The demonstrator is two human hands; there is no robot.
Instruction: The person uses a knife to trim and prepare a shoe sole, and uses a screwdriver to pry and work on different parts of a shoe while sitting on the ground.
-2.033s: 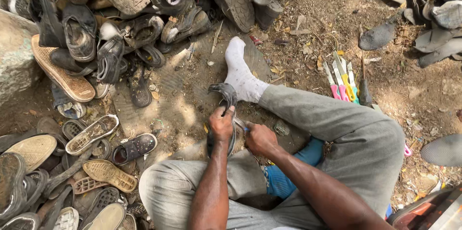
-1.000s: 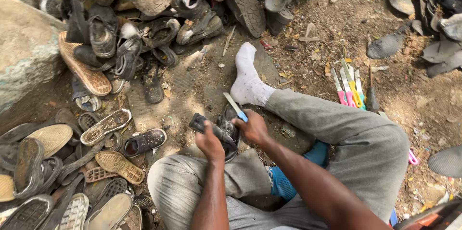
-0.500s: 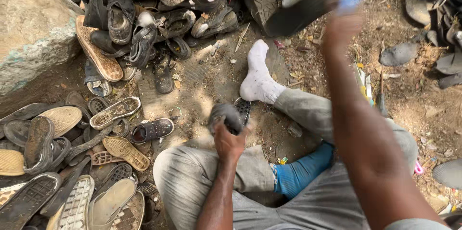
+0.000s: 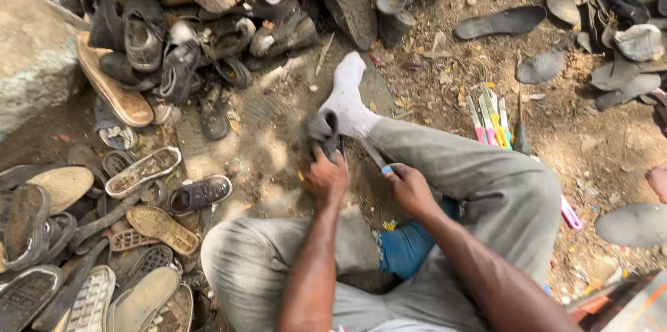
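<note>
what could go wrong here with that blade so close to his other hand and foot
1. The right hand holds a small blade pointing toward the dark shoe piece gripped by the left hand; a slip might cut those fingers.
2. The foot in a white sock lies just past the piece with no shoe on, so a forward slip might reach it.
3. The loose tools lie on the ground beside the leg, where they could get knocked or leaned on.
</note>
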